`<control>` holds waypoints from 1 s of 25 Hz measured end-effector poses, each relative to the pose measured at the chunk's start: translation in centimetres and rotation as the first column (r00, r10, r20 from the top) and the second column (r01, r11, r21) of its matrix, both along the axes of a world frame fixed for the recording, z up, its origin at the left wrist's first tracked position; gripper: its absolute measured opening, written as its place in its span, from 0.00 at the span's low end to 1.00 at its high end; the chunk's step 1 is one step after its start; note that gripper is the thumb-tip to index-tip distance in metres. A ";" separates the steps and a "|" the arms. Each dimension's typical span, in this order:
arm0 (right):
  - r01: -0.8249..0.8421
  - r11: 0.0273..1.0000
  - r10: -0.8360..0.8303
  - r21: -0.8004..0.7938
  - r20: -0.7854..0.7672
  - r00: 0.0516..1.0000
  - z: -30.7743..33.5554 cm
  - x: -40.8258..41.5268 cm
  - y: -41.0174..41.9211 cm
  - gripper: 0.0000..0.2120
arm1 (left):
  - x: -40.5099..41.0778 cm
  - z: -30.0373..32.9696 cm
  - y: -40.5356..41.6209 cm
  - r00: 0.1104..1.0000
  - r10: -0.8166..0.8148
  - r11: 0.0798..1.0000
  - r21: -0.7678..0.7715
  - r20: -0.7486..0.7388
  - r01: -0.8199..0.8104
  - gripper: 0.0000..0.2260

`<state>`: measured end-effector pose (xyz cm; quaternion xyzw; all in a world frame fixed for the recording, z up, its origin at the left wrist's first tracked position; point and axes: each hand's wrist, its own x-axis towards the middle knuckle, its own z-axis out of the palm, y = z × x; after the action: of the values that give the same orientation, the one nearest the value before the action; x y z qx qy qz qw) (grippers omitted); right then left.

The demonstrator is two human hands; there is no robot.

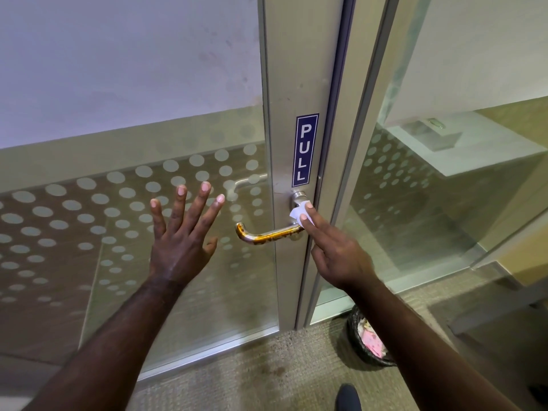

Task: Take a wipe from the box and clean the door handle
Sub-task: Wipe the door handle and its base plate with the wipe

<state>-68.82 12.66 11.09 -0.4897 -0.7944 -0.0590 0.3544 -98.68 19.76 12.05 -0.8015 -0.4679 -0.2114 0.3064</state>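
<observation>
A metal lever door handle (268,234), smeared with brown-orange stains, sticks out to the left from the aluminium door frame (292,84). A small white wipe (297,212) is pressed against the handle's round base by two outstretched fingers of my right hand (332,250). My left hand (184,232) lies flat with fingers spread on the glass door panel (118,203), left of the handle and apart from it. The wipe box is not visible.
A blue PULL sign (305,149) sits on the frame above the handle. A black mesh waste bin (370,339) with pink scraps stands on the carpet at the lower right. A fixed glass panel (444,203) is to the right. A dark shoe (348,397) shows below.
</observation>
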 end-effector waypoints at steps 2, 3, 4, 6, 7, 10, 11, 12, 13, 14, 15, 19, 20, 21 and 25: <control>0.005 1.000 -0.006 0.029 0.021 1.000 -0.1 0.2 0.0 0.21 | 0.1 -0.2 0.1 1.000 0.001 1.000 0.003 -0.001 -0.001 0.57; -0.001 0.999 -0.001 0.053 0.031 1.000 -0.1 0.3 0.1 0.21 | 0.1 -0.3 0.2 1.000 0.003 1.000 0.006 -0.002 -0.003 0.56; -0.017 0.997 0.014 0.078 0.037 0.999 -0.1 0.5 0.3 0.20 | 0.0 -0.4 0.2 1.000 0.006 1.000 0.012 -0.004 -0.006 0.56; -0.064 0.991 0.060 0.117 0.037 0.997 0.1 1.0 0.8 0.17 | 0.0 -0.5 0.3 1.000 0.015 1.000 0.026 -0.010 -0.015 0.55; -0.091 0.987 0.087 0.129 0.037 0.995 0.3 1.3 1.0 0.15 | 0.0 -0.6 0.3 1.000 0.019 0.999 0.026 -0.011 -0.018 0.54; -0.176 0.973 0.174 0.149 0.025 0.984 0.5 1.9 1.7 0.11 | 0.1 -0.7 0.4 1.000 0.023 0.999 0.023 -0.002 -0.023 0.53; -0.201 0.968 0.200 0.153 0.023 0.980 0.5 2.0 1.8 0.10 | 0.1 -0.7 0.4 1.000 0.026 0.999 0.027 -0.002 -0.026 0.53; -0.216 0.963 0.214 0.164 0.029 0.976 0.4 2.1 2.1 0.10 | 0.2 -0.7 0.3 1.000 0.030 0.999 0.033 -0.005 -0.030 0.53; -0.224 0.957 0.221 0.183 0.035 0.975 0.4 2.3 2.3 0.10 | 0.2 -0.7 0.3 0.999 0.035 0.999 0.040 -0.009 -0.035 0.53; -0.231 0.952 0.229 0.202 0.032 0.973 0.3 2.4 2.5 0.09 | 0.3 -0.7 0.2 0.999 0.037 0.998 0.044 -0.014 -0.036 0.53; -0.237 0.947 0.237 0.215 0.025 0.971 0.1 2.6 2.9 0.10 | 0.3 -0.7 0.2 0.999 0.038 0.998 0.044 -0.017 -0.038 0.53; -0.245 0.946 0.221 0.213 0.129 0.967 -1.1 3.3 4.4 0.16 | 0.2 -0.7 0.3 0.999 0.041 0.998 0.041 -0.020 -0.040 0.53; -0.249 0.943 0.215 0.219 0.166 0.962 -1.4 3.4 4.8 0.17 | 0.2 -0.8 0.4 0.999 0.045 0.998 0.044 -0.023 -0.044 0.53; -0.263 0.938 0.222 0.225 0.195 0.955 -1.5 3.6 5.1 0.19 | 0.2 -0.8 0.5 0.998 0.050 0.998 0.047 -0.026 -0.049 0.53; -0.368 0.910 0.302 0.192 0.303 0.904 -1.1 4.5 6.1 0.17 | 0.0 -1.1 0.7 0.998 0.057 0.998 0.037 -0.027 -0.056 0.52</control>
<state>-64.28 18.73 10.02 -0.2848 -0.8941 -0.1596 0.3065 -98.64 20.45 10.99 -0.7852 -0.4822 -0.1997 0.3334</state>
